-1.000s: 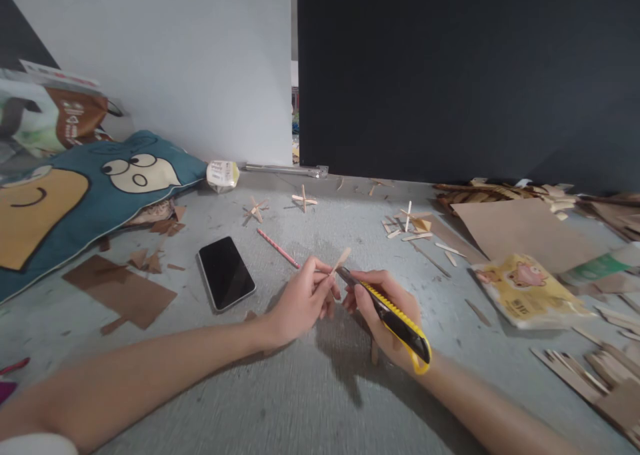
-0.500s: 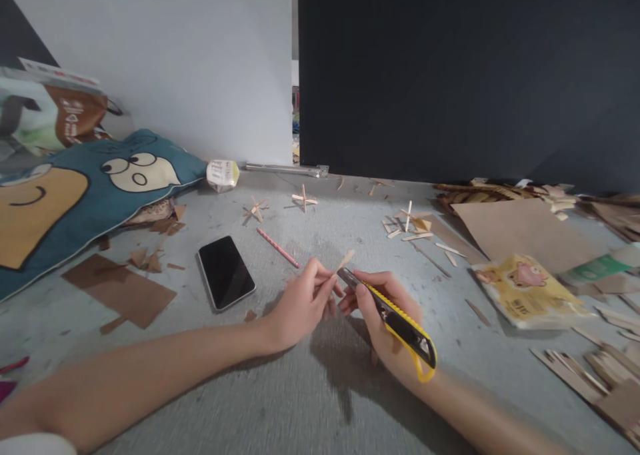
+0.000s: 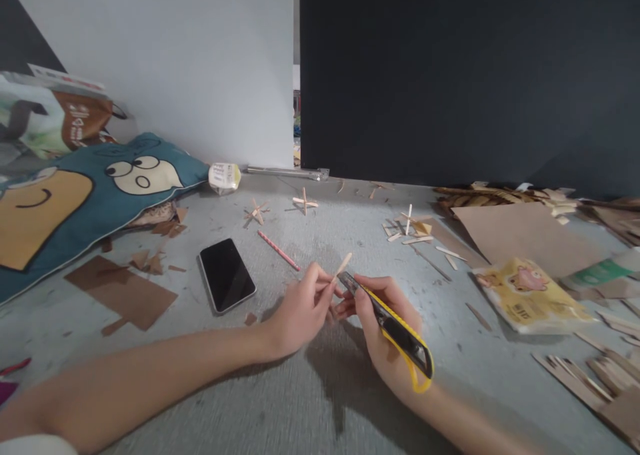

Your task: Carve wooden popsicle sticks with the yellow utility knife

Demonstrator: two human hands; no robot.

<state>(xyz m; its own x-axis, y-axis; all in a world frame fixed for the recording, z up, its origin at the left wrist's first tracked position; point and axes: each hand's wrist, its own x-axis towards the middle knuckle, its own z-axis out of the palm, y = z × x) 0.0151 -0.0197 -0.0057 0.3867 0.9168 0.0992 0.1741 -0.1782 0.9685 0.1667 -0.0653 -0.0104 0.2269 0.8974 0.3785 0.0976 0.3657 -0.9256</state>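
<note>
My left hand (image 3: 303,306) pinches a short pale wooden stick (image 3: 344,263) near its lower end; the free end points up and away from me. In my right hand (image 3: 383,308) is a yellow and black utility knife (image 3: 400,326), with its tip end close against the stick. The blade itself is too small to make out. Both hands are close together, just above the grey table (image 3: 240,388). A red striped pencil (image 3: 279,250) lies beyond my left hand, and a smartphone (image 3: 227,274) rests to its left.
Small crossed-stick pieces stand at the back, one (image 3: 305,202) near the middle. Brown cardboard (image 3: 120,292) lies at left beside a blue cushion (image 3: 150,175). On the right are a yellow packet (image 3: 533,295), loose sticks (image 3: 575,378) and a cardboard sheet (image 3: 525,232).
The stick's free end has tilted more upright and shifted slightly left. The knife in my right hand has moved a little, its rear end lower left. Both grips are kept.
</note>
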